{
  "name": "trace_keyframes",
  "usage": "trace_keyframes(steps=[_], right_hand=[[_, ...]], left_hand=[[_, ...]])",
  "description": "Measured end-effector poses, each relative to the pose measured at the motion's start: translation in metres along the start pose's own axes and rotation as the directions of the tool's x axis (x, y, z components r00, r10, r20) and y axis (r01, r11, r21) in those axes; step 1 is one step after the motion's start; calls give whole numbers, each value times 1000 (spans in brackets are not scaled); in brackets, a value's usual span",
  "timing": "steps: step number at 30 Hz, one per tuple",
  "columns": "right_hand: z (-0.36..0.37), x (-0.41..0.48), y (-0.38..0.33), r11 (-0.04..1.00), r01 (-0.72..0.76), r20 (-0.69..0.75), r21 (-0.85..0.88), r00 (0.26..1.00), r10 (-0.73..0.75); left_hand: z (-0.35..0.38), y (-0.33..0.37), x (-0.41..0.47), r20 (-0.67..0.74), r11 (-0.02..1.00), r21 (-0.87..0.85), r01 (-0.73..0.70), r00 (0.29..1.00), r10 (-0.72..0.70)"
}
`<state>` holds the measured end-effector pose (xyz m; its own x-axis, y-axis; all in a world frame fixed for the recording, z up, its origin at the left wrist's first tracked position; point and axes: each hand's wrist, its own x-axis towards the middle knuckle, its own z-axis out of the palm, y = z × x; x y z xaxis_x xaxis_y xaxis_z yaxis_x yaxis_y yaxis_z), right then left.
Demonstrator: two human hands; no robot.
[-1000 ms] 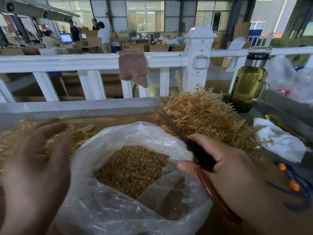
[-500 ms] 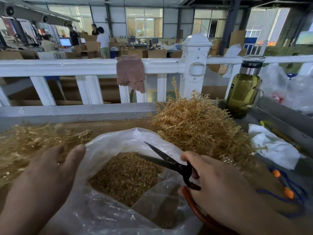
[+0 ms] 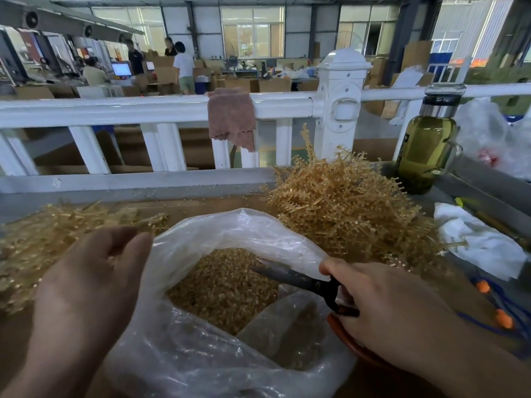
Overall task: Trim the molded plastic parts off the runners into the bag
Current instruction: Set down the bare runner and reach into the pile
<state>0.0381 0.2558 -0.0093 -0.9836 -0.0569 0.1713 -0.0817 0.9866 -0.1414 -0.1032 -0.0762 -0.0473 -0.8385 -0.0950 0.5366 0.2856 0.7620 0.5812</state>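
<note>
Scissors (image 3: 301,280) with dark metal blades and orange-red handles are gripped in the right hand (image 3: 396,317), whose fingers curl round the handle loops with the thumb on top. The blades lie together as one dark strip, pointing left over the mouth of the clear plastic bag (image 3: 230,354). The bag stands open between the two hands, and inside it lies a heap of small golden-tan trimmed plastic parts (image 3: 224,285).

The left hand (image 3: 86,288) hovers at the bag's left edge, back toward the camera, fingers loosely bent and holding nothing. Whether the thumb touches the plastic cannot be told. Beyond that hand, a low spread of golden plastic runners (image 3: 43,239) covers the brown worktop (image 3: 201,209).

Behind the bag to the right, just beyond the right hand, rises a taller tangled pile of golden branched runners (image 3: 344,208). Right of that pile lies a crumpled white cloth (image 3: 477,242), and near it a blue cord with orange beads (image 3: 494,305). A glass bottle of olive-green liquid with a steel collar (image 3: 425,150) stands at the far right corner. A white railing (image 3: 115,109) runs along the back of the bench, with a pinkish-brown rag (image 3: 231,119) draped over its top rail.
</note>
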Motion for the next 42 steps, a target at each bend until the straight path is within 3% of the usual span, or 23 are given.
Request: trace_keyframes(steps=[6, 18, 23, 33, 42], right_hand=[[4, 0, -2, 999, 43, 31, -23, 999, -42], [4, 1, 6, 998, 68, 111, -6, 992, -67], [1, 1, 6, 997, 73, 141, -30, 988, -68], [-2, 1, 4, 994, 57, 96, -94, 994, -48], [-2, -2, 9, 996, 32, 163, -89, 986, -17]], left_hand=[[-1, 68, -34, -4, 965, -24, -260, 966, 260], [3, 80, -43, 69, 951, -48, -306, 949, 309], [3, 83, -46, 33, 939, -86, -334, 941, 338], [3, 90, -49, 140, 895, -192, -403, 891, 431], [5, 94, -49, 164, 891, -153, -427, 878, 449]])
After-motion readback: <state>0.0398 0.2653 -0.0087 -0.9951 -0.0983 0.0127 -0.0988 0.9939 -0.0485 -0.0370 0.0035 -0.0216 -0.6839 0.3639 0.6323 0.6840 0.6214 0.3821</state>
